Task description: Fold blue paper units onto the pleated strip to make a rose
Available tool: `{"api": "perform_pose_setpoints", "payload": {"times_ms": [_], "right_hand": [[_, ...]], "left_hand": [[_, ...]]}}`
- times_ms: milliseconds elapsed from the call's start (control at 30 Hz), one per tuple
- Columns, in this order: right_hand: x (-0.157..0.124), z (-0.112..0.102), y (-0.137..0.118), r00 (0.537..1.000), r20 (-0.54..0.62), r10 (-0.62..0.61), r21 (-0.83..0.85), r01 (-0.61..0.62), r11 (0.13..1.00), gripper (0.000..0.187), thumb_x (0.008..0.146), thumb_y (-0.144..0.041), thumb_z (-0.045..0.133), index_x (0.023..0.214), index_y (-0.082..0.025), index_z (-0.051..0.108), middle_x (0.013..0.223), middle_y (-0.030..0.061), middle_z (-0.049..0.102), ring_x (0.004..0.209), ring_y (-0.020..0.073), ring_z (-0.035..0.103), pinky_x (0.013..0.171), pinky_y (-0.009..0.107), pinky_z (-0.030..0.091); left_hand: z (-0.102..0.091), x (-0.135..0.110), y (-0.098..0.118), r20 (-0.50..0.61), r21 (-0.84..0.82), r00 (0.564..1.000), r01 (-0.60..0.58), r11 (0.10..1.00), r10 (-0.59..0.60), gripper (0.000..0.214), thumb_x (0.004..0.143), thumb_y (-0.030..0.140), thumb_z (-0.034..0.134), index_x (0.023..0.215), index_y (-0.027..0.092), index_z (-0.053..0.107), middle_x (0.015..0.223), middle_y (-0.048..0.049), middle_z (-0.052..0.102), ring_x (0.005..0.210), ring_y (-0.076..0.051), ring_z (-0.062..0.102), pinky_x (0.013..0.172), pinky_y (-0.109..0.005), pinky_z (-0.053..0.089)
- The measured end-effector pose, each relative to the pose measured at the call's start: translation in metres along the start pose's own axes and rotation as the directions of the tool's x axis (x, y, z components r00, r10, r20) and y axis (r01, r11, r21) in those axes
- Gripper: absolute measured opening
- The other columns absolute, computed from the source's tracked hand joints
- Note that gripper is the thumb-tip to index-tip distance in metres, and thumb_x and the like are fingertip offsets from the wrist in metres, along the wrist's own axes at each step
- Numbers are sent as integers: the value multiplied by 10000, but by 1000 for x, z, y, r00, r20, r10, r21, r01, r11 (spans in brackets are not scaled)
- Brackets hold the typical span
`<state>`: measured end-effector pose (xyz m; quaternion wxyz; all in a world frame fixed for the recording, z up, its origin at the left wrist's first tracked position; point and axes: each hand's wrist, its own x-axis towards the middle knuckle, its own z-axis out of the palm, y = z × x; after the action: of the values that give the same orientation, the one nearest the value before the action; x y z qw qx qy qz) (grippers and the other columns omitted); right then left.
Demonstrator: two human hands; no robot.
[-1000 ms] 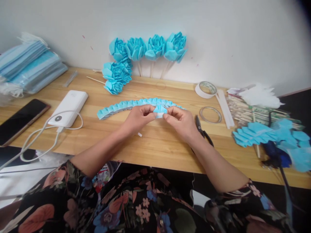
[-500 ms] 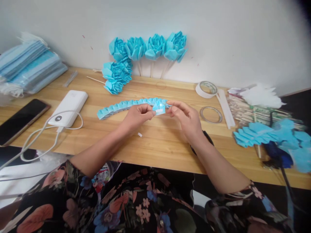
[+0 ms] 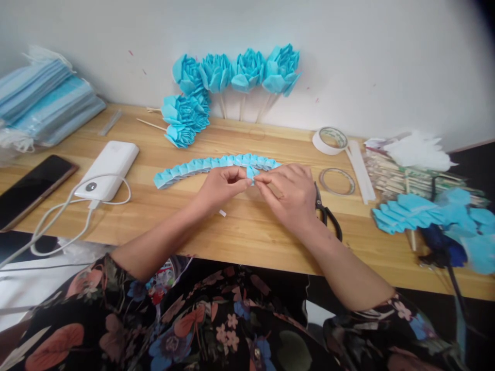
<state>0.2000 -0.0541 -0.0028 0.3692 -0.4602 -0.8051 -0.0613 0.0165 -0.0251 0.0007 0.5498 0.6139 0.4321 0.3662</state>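
Note:
A small folded blue petal (image 3: 251,173) is pinched between my two hands over the middle of the table. My left hand (image 3: 228,183) grips its left side, thumb against the fingers. On the other side my right hand (image 3: 288,188) has thumb and fingertips closed on it, hiding part of it. Just behind both hands lies a curved row of folded blue petals (image 3: 185,169), its right end partly covered by the right hand. Black-handled scissors (image 3: 330,219) lie under and beside my right wrist. Near my left wrist sits a tiny white scrap (image 3: 223,213).
Blue flowers on sticks (image 3: 247,72) lean on the wall. A tape roll (image 3: 330,140), a thin ring (image 3: 337,181) and white strips (image 3: 361,172) lie right, near more blue petals (image 3: 406,212). A power bank (image 3: 108,170), phone (image 3: 34,190) and stacked masks (image 3: 50,103) are left.
The petal piece has been folded narrower; its white strip no longer shows. My right hand has turned and closed in on it, uncovering more of the petal row and scissors.

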Motion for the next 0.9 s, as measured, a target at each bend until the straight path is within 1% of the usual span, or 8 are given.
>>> {"api": "perform_pose_setpoints", "payload": {"times_ms": [200,467,633,800,900], "right_hand": [[0,0,1,999,30,36,57,-37,998,153,956,-276,601,868,-265,727,820,15,740,820,206,621,814,393,380],[0,3,2,1000,3,8,46,-8,999,182,953,-241,585,829,-246,716,787,8,740,790,191,640,794,374,412],[1,3,2,1000,-15,11,41,-10,999,172,933,-228,593,791,-236,690,764,4,729,770,187,632,787,367,416],[1,4,2,1000,-8,14,71,-14,997,128,899,-191,614,788,-228,666,752,0,718,757,187,629,779,363,422],[1,4,3,999,8,49,114,-49,992,104,880,-176,627,795,-223,664,748,-4,711,758,186,629,769,357,425]], "left_hand": [[0,-2,-1,11,59,999,-40,997,39,231,774,311,630,613,184,522,592,42,431,557,-90,342,564,-268,272],[0,-1,-1,6,108,999,-51,993,51,221,786,299,616,619,178,534,578,45,433,546,-84,334,549,-257,262],[-1,-1,-1,12,106,998,-56,993,55,221,782,290,619,620,166,535,572,50,431,551,-75,332,542,-236,263],[-1,-1,-2,15,104,998,-62,993,60,230,778,287,620,610,165,523,565,52,407,549,-72,319,533,-234,246],[0,0,-2,18,99,997,-70,993,69,235,781,286,616,606,165,515,572,51,401,553,-72,318,532,-236,238]]}}
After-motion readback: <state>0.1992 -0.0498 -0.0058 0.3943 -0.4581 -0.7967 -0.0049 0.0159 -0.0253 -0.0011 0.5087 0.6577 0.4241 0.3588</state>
